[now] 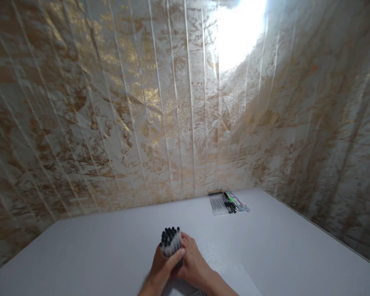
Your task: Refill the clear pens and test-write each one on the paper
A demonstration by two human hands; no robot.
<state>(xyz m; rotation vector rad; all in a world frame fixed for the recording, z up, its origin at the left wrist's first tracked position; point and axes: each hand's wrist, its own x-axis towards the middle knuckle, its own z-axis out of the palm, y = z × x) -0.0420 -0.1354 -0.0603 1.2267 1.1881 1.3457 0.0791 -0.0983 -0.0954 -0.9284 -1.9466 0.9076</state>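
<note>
A bundle of several clear pens with black ends [170,242] stands roughly upright near the front of the white table. My left hand [160,265] is wrapped round its left side and lower part, with the thumb across the front. On the right side my right hand [193,258] presses against the same bundle, its fingers curled behind the pens. Both hands meet low around the bundle, and the pens' lower ends are hidden by them.
At the back right of the white table [111,246] lie a row of clear pens [218,204], some black pens [230,205] and several light coloured pens [240,203]. A pale sheet [239,279] lies by my right forearm. Patterned curtains [172,123] hang behind.
</note>
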